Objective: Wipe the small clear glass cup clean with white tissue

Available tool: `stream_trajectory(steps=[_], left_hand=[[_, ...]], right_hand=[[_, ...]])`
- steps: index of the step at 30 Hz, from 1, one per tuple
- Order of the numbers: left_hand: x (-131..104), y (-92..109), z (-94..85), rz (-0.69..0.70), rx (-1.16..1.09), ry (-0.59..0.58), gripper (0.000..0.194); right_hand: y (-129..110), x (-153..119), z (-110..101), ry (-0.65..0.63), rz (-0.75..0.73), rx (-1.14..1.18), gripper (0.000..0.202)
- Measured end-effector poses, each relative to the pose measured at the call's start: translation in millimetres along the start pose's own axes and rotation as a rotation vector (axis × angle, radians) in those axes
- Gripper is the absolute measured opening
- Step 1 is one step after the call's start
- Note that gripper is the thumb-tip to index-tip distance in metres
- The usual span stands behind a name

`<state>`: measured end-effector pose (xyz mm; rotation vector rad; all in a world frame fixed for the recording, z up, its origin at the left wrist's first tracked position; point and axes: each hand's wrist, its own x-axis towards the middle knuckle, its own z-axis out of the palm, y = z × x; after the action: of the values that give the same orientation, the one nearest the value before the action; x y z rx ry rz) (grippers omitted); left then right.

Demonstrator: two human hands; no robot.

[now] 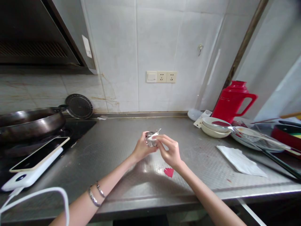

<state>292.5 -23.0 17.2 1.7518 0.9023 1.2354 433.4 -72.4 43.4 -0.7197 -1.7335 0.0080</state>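
At the far left, a metal pan (35, 124) sits on the black stove (81, 128), with a dark round disc (81, 107) leaning against the wall behind. Nearer, a phone (39, 155) lies partly on a white device (33, 172) with a white cable (53, 189). Over the middle of the metal surface (113, 138), the left hand (143, 148), below two bracelets on its forearm, curls around a small shiny container (150, 139). The right hand (171, 152) closes at the container's upper right side, its fingertips pinching a thin white piece (154, 135); whether that piece is attached to the container cannot be told. A red scrap (168, 172) lies on the surface below the right hand. Farther right, stacked pale bowls (214, 133) stand in front of a red flask (230, 102), beside more dishes (251, 138). A folded white tissue (240, 160) lies nearer the front edge.
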Motion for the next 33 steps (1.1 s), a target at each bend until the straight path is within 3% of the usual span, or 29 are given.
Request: stream_trajectory(steps=[3,6,9,16,20,26,29,33], left_hand=[[-1,-1,1.5,0.002,-0.028,-0.018,0.069],[-2,-3,2.8,0.014,-0.040,-0.025,0.072],[-1,-2,3.5,0.016,-0.050,-0.009,0.069],[2,9,1.3,0.038,-0.092,0.026,0.064],[5,5,-2.8,-0.077,-0.081,0.025,0.066],[6,-1,-5.4,-0.084,-0.111,-0.011,0.064],[4,-1,-3.5,-0.074,-0.066,-0.031,0.064],[0,1,-0.3,-0.021,-0.014,-0.042,0.066]], right_hand=[[8,16,-4,0.105,0.194,0.008,0.021],[17,25,-1,0.005,0.215,-0.024,0.022],[20,22,6,-0.109,0.116,-0.060,0.022],[11,8,7,-0.117,-0.119,-0.123,0.033],[7,1,4,-0.156,-0.249,-0.144,0.040],[11,-9,1,-0.186,-0.342,-0.128,0.043],[15,1,-3,-0.105,-0.300,-0.145,0.039],[24,24,-2,-0.029,-0.089,-0.213,0.026]])
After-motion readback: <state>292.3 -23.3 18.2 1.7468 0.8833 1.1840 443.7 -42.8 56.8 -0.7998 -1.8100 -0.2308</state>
